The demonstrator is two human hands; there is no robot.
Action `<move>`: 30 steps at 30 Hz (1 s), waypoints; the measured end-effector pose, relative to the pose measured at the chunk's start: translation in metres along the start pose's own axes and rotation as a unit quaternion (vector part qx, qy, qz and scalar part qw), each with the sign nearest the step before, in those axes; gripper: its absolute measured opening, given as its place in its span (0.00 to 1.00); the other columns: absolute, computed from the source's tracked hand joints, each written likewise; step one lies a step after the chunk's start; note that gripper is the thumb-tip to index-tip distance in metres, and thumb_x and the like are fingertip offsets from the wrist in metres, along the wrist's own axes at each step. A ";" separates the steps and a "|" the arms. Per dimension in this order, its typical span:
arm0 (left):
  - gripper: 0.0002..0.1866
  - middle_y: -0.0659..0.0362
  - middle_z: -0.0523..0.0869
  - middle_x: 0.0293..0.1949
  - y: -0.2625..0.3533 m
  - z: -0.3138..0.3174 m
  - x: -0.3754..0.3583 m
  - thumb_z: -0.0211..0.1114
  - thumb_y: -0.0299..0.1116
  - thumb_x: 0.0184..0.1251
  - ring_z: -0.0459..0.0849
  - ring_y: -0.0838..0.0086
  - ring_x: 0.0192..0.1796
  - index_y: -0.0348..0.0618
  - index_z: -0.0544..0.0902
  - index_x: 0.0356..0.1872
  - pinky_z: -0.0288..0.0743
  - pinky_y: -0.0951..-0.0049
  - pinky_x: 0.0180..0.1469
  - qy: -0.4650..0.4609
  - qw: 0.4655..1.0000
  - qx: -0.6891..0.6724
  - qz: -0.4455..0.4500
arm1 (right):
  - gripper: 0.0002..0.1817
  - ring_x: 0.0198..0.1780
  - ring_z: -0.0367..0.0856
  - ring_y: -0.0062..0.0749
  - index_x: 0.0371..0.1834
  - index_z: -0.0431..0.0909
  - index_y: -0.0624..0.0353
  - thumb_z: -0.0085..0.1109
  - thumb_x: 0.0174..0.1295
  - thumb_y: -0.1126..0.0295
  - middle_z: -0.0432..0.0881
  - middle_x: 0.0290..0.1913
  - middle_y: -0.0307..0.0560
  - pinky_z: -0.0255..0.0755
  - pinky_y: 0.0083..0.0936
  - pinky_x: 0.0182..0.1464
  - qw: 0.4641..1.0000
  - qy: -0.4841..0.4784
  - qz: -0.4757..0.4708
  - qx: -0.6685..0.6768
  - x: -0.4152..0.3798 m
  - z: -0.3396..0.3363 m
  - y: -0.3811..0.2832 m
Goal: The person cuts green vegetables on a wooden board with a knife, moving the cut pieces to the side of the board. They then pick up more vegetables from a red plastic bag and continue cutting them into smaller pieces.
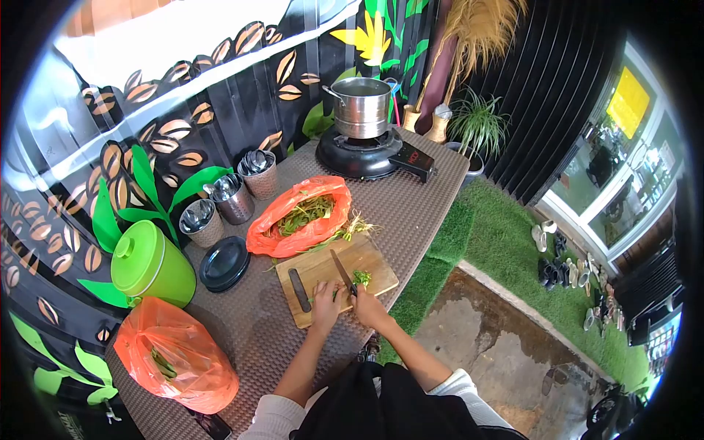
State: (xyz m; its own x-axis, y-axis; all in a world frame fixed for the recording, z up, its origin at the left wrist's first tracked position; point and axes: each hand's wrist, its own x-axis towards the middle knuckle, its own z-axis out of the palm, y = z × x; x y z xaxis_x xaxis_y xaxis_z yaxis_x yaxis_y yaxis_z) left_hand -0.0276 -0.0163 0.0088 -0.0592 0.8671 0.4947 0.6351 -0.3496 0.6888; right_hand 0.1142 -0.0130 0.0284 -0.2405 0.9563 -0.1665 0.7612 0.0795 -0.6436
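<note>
My right hand grips the handle of a kitchen knife, whose blade points away from me over a wooden cutting board. Beside the blade, to its right, lies a small heap of chopped leafy greens. My left hand is on the board, left of the knife, its fingers curled down over greens that mostly hide beneath them. Just beyond the board, an orange plastic bag lies open, full of green stems and leaves. Some stems with roots spill out at its right side.
A steel pot stands on a black portable stove at the far end. Cutlery cups, a stack of dark plates, a green lidded container and another orange bag line the left side. The table edge runs close on the right.
</note>
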 end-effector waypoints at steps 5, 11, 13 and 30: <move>0.08 0.51 0.80 0.32 0.003 -0.001 0.004 0.68 0.24 0.55 0.78 0.57 0.40 0.35 0.80 0.35 0.71 0.64 0.44 0.003 0.987 -0.117 -0.113 | 0.18 0.39 0.82 0.64 0.52 0.59 0.66 0.46 0.67 0.64 0.80 0.33 0.72 0.74 0.55 0.41 0.995 -0.004 0.070 -0.067 -0.028 -0.002 -0.030; 0.03 0.53 0.80 0.34 0.002 -0.006 0.001 0.66 0.25 0.55 0.77 0.58 0.43 0.36 0.83 0.29 0.71 0.63 0.47 0.007 0.999 0.018 -0.025 | 0.17 0.37 0.82 0.63 0.50 0.60 0.64 0.45 0.68 0.61 0.82 0.30 0.66 0.75 0.54 0.41 0.995 0.054 0.064 -0.062 -0.013 0.004 -0.018; 0.03 0.53 0.80 0.33 -0.001 -0.003 -0.004 0.66 0.25 0.55 0.77 0.58 0.43 0.37 0.84 0.31 0.70 0.63 0.50 0.021 0.998 0.039 0.043 | 0.18 0.38 0.82 0.63 0.48 0.60 0.65 0.45 0.68 0.60 0.81 0.31 0.68 0.74 0.54 0.42 0.994 0.031 0.082 -0.060 -0.013 -0.001 -0.017; 0.05 0.54 0.79 0.34 0.005 0.014 0.004 0.64 0.26 0.58 0.75 0.59 0.43 0.38 0.84 0.35 0.67 0.63 0.48 -0.001 0.999 0.045 0.010 | 0.17 0.36 0.82 0.63 0.50 0.61 0.67 0.47 0.66 0.64 0.82 0.32 0.67 0.76 0.52 0.37 0.992 0.024 0.047 -0.118 -0.028 -0.008 -0.013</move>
State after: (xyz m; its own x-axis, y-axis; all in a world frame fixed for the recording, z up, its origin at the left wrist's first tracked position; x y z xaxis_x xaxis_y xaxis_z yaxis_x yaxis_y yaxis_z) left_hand -0.0138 -0.0101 0.0072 -0.0440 0.8614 0.5061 0.7030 -0.3332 0.6283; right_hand 0.1157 -0.0384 0.0476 -0.1370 0.9745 -0.1777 0.8996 0.0474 -0.4341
